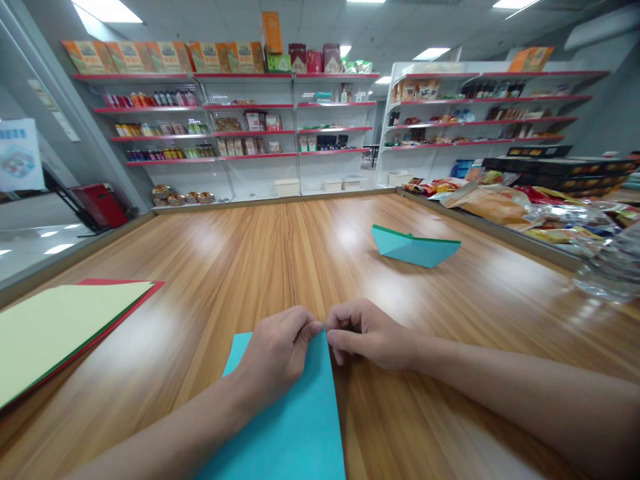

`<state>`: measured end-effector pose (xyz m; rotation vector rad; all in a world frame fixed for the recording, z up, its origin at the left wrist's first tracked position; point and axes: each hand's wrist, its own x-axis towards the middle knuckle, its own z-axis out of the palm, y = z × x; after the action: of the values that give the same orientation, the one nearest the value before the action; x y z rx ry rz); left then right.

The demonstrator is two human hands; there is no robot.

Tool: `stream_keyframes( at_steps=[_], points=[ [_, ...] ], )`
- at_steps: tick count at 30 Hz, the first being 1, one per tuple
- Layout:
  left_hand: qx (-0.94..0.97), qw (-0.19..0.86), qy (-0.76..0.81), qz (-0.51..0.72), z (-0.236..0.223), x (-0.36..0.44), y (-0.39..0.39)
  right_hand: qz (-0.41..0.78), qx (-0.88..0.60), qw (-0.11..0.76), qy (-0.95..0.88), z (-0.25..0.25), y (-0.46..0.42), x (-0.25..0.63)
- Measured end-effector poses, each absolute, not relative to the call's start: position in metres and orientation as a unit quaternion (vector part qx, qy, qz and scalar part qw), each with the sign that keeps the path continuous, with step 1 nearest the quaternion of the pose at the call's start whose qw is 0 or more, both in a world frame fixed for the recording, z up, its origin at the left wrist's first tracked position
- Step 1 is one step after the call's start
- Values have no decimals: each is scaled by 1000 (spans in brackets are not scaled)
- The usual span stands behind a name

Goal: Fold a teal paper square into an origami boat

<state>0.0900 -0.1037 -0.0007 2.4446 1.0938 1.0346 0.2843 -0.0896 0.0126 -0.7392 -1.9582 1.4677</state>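
Note:
A sheet of bright blue paper (305, 427) lies on the wooden table in front of me and runs out of the bottom of the view. My left hand (280, 347) rests on its upper part, thumb and fingers pinched at the far right corner. From the right, my right hand (367, 333) meets the same corner with its fingers curled and thumb pressed against the paper edge. The fingertips of both hands nearly touch there. Farther off to the right stands a folded paper boat (415, 248), blue with a green upper edge.
Yellow, green and red paper sheets (75, 327) are stacked at the left. A clear plastic container (615, 267) stands at the right edge, near piled snack packets (500, 203). Stocked shelves (250, 113) line the back, beyond the raised table rim (280, 200).

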Motion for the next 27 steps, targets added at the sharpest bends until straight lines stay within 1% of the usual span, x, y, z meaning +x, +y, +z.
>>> stream_keyframes(
  at_steps=[6,12,17,27],
  points=[
    [833,127,395,366,-1,91,-102,543,-276,295,-736,13,-89,283],
    [784,148,440,412,4,91,-101,595,-270,298,-696,14,-89,280],
    [755,154,472,428,7,90,-99,604,-262,295,-693,13,-90,279],
    [676,130,553,469,11,82,-91,615,-258,282,-690,9,-87,282]
  ],
)
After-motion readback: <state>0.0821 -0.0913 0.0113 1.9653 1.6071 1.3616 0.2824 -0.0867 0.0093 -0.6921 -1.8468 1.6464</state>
